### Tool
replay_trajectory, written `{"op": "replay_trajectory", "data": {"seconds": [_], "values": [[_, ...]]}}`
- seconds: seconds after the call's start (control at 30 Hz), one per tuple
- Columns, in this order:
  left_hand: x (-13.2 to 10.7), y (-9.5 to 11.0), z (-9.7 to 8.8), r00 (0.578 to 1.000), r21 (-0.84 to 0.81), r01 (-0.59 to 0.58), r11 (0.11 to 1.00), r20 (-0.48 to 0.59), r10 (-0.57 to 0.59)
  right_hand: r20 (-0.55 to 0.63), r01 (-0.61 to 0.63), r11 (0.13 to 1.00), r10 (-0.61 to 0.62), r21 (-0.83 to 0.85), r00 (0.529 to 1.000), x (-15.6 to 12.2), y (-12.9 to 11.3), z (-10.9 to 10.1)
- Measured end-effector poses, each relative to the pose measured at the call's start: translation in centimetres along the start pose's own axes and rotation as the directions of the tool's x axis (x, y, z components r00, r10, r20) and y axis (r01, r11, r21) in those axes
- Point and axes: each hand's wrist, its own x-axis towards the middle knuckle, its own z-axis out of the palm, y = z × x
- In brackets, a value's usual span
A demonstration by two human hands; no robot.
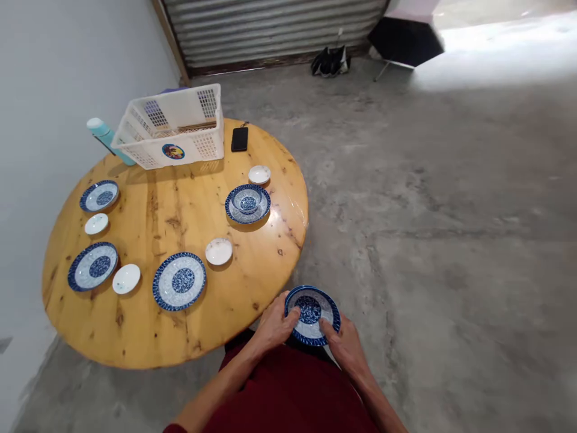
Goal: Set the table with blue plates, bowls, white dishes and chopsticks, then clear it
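Note:
Just off the table's near right edge, both my hands hold a stack of blue-and-white bowls [309, 309], seen from above. A doubled rim shows along its edge; how many are nested I cannot tell. My left hand [276, 322] grips the left side with the thumb over the rim. On the right side, my right hand [343, 341] closes the same way, thumb inside the rim. To the left on the table lie a blue-patterned plate [179, 281] and a small white dish [219, 251]. Farther back, a small patterned bowl [247, 199] sits on another plate [247, 220].
The round wooden table [153, 210] also bears several more plates and small white dishes at left. At its back are a white plastic basket [171, 144], a light-blue bottle [110, 139] and a black phone [240, 139]. A black umbrella [406, 41] and shoes [330, 61] are on the concrete floor.

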Motion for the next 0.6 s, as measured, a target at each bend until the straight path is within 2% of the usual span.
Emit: {"op": "replay_trajectory", "data": {"seconds": [0.1,0.23,0.4,0.6], "values": [[1.0,2.6,2.7,0.999,0.023,0.039,0.999,-0.013,-0.038,0.066,0.014,0.999,-0.012,-0.031,0.998,2.0,1.1,-4.1],[2.0,5.4,4.0,0.993,0.140,0.115,0.983,-0.044,-0.110,0.178,0.041,0.999,-0.035,-0.032,0.983,4.7,1.6,-6.8],[3.9,7.1,3.9,0.971,0.221,0.212,0.952,-0.158,-0.180,0.272,0.119,0.993,-0.118,0.013,0.955,8.5,0.8,-7.3],[7.9,8.0,3.0,0.940,0.224,0.300,0.927,-0.237,-0.247,0.343,0.155,0.987,-0.134,-0.035,0.930,13.9,-1.3,-7.3]]}}
